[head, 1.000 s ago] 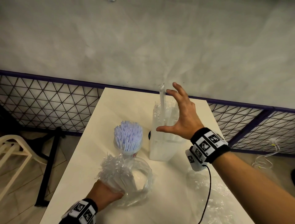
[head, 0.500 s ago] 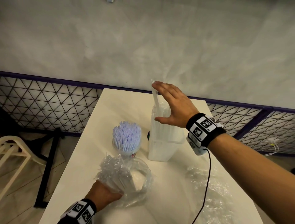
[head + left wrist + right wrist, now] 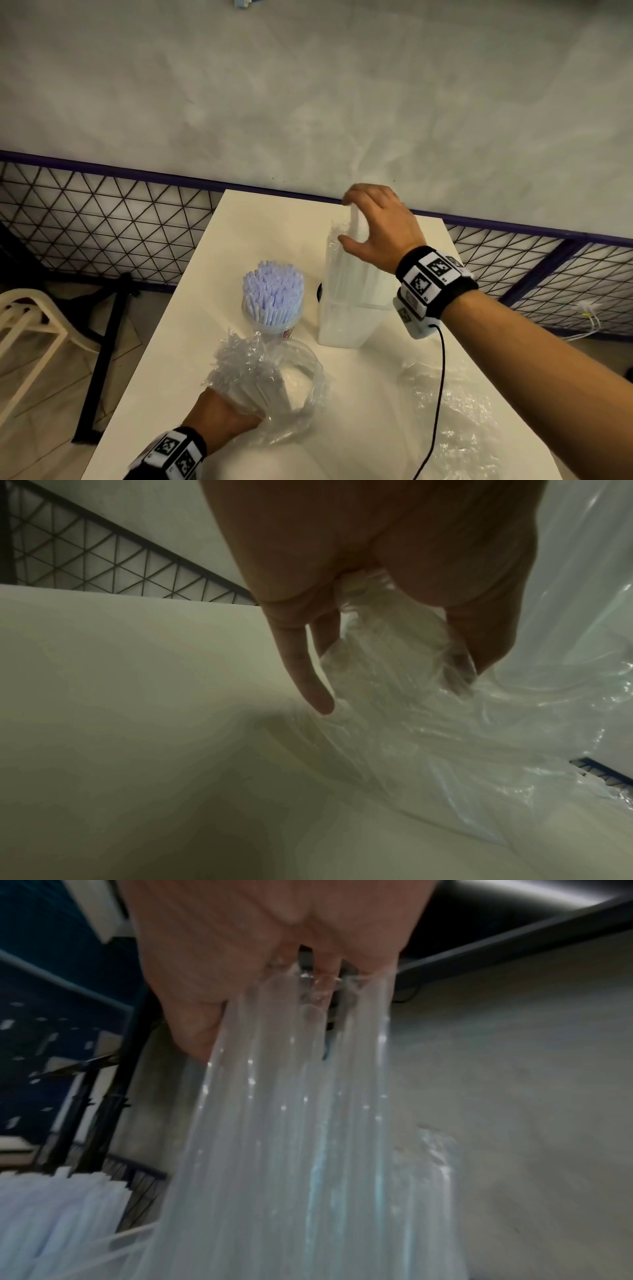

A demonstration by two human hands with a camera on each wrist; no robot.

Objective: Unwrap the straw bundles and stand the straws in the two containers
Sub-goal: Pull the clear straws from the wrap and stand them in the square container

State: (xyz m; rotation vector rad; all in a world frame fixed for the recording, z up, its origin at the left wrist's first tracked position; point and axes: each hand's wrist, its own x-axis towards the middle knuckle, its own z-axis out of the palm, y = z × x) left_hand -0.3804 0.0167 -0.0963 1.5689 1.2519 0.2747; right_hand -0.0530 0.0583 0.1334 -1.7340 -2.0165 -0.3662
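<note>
A tall clear rectangular container [image 3: 342, 325] stands mid-table with clear straws [image 3: 346, 270] upright in it. My right hand [image 3: 352, 219] is at the straws' tops, fingers curled over them and thumb against their side; the right wrist view shows the straws [image 3: 291, 1123] running down from my fingers. To the container's left, a round cup [image 3: 274, 327] holds several pale lilac straws [image 3: 273, 291]. Near the table's front, my left hand [image 3: 226, 414] grips a bundle of clear straws in crinkled plastic wrap [image 3: 263, 380], resting on the table; the bundle [image 3: 394, 653] sits between fingers and thumb.
Loose clear wrap [image 3: 455, 411] lies on the white table [image 3: 191, 342] at the right, under my right forearm and its black cable [image 3: 438, 394]. A grey wall and a wire-mesh fence [image 3: 102, 222] stand behind. A white chair [image 3: 27, 325] is on the floor, left.
My right hand went from spread open beside the clear straws to curled over their tops. The left hand and its wrapped bundle stayed put.
</note>
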